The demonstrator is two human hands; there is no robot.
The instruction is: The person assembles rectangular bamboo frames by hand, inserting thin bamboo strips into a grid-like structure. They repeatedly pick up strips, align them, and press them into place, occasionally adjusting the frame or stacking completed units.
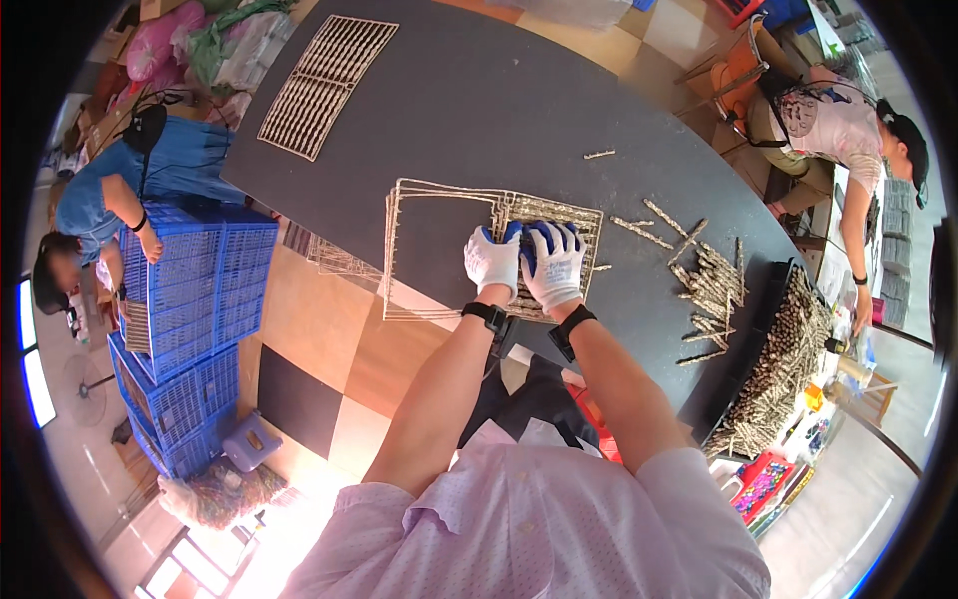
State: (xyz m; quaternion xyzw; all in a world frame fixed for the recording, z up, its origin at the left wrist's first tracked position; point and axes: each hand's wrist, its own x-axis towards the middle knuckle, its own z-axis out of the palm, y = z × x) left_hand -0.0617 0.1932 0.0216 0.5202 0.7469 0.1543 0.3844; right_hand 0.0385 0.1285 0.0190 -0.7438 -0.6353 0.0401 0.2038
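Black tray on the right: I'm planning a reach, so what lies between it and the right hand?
In the head view, the rack's right edge, then loose sticks on the dark table, between the right hand and the black tray.

- Tabletop (pixel 479 110): frame stack (pixel 549 211) nr near edge, partly overhanging.
- On stack: L grip (pixel 493 262), R grip (pixel 553 264), side by side.
- Far L of tabletop: another frame (pixel 328 85).
- R of stack: loose sticks (pixel 709 285).
- Further R: bin (pixel 750 361) w/ heaped sticks (pixel 778 359).
- L of tabletop: stacked crates (pixel 200 290), co-worker (pixel 95 205) alongside.
- R, past tabletop: 2nd co-worker (pixel 833 125).
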